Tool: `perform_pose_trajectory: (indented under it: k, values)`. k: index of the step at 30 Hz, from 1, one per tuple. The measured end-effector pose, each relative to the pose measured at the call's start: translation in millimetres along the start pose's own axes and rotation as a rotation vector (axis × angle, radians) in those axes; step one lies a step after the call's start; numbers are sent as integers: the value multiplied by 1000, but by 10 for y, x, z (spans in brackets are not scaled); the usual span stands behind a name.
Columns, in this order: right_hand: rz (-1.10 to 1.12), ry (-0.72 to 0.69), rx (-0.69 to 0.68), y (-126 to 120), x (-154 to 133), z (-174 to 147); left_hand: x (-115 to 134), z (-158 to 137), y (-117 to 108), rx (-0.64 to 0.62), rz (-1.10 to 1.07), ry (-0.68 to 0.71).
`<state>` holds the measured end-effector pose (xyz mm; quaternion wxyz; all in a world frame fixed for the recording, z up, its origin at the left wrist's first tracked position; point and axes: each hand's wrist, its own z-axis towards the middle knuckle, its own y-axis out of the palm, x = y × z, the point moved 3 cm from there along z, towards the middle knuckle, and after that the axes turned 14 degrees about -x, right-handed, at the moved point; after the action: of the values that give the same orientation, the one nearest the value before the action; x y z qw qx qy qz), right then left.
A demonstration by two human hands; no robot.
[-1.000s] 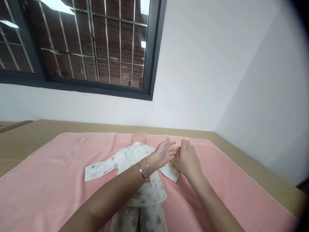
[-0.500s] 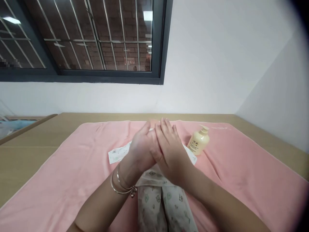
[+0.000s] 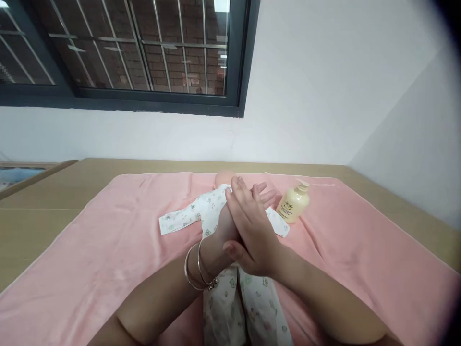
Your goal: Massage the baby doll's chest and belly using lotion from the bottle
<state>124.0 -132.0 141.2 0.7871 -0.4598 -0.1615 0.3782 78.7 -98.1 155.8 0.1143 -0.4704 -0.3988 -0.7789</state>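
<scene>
In the head view my left hand (image 3: 226,228), with two bangles (image 3: 198,269) at its wrist, is turned palm up with fingers stretched out. Across it lies my right hand (image 3: 256,234), its fingers straight and its palm against the left one. Neither hand shows any object in it. Below them a doll (image 3: 212,204) in white printed clothes lies on a pink blanket (image 3: 118,254); its smooth round head shows at the far end, and my hands hide much of its chest. A pale yellow pump bottle (image 3: 293,203) stands tilted beside its sleeve on the right.
The blanket covers a wooden table top (image 3: 46,211), which shows at its left, far and right edges. Behind rises a white wall (image 3: 298,96) with a dark-framed barred window (image 3: 151,57). Something blue (image 3: 21,174) shows past the table's left edge.
My right hand has slid over the left palm, and the left hand has turned so that its fingers point right. More of the doll's head and chest shows. The view has tipped slightly down.
</scene>
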Motion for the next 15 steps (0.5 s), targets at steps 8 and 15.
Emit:
perform_pose_trajectory:
  k: [8,15]
  values:
    - [-275,304,71,-4,285,87,373,-186,-48,-230,-148,-43]
    - [-82,163,-25,122,-80,6,345,-111,-210,-132,42,24]
